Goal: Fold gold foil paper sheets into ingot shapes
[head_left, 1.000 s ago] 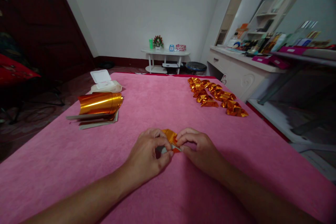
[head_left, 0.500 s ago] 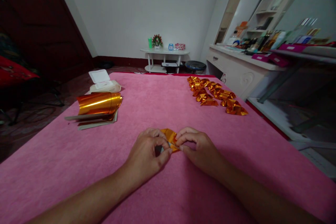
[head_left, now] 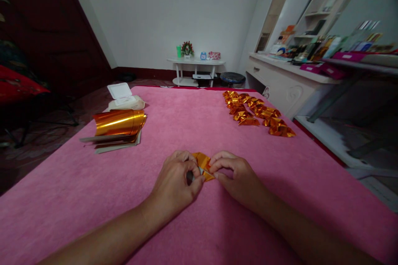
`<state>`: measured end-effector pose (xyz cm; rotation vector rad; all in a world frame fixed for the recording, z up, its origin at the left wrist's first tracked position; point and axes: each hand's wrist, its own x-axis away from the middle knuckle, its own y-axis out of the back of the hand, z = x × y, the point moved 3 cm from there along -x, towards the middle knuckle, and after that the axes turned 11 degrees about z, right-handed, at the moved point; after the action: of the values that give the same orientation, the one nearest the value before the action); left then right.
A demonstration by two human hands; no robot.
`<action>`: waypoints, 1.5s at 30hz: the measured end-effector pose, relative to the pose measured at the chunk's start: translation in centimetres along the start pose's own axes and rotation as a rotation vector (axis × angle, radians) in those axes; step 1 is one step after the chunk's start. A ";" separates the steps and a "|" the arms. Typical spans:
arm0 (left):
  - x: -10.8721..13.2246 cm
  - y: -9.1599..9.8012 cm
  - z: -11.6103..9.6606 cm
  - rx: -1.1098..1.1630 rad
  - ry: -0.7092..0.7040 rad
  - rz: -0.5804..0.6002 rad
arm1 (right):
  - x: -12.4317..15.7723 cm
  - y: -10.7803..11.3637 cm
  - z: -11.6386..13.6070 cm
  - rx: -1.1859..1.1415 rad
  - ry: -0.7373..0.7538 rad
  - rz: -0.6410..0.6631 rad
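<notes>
Between my two hands, low over the pink cloth (head_left: pixel 186 120), is a partly folded piece of gold foil paper (head_left: pixel 203 161) with a pale underside showing at its middle. My left hand (head_left: pixel 180 176) pinches its left end between thumb and fingers. On the other end, the thumb and fingertips of my right hand (head_left: pixel 233 172) are closed. Parts of the paper are hidden behind the fingers. At the far right lie several folded gold foil pieces (head_left: pixel 248 121) in two rows. A stack of gold foil sheets (head_left: pixel 120 123) rests on the left, its top sheets curling.
Behind the stack sits a white pack with its lid raised (head_left: pixel 120 91). Past the table's far edge stand a small white table (head_left: pixel 195 61) and a round dark stool (head_left: pixel 232 78). A white dresser (head_left: pixel 280 78) crowded with bottles runs along the right.
Both hands stay on the gold foil paper with almost the same grip. A little more of the pale underside shows between them. The whole view has shifted slightly.
</notes>
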<state>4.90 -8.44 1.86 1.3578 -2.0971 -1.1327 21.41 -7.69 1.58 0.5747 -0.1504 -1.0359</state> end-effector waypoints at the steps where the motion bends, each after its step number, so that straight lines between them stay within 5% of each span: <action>1: 0.0 0.0 0.0 0.001 0.000 -0.001 | 0.0 0.0 0.0 0.000 -0.002 0.000; 35: 0.0 0.4 -0.2 -0.034 -0.048 -0.030 | 0.1 0.0 0.1 0.016 0.014 0.007; 45: -0.1 0.3 -0.1 -0.077 -0.107 0.050 | 0.4 0.1 0.2 0.113 0.095 0.008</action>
<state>4.88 -8.37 2.18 1.2283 -2.1254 -1.2776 21.66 -8.08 1.76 0.7238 -0.1285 -0.9944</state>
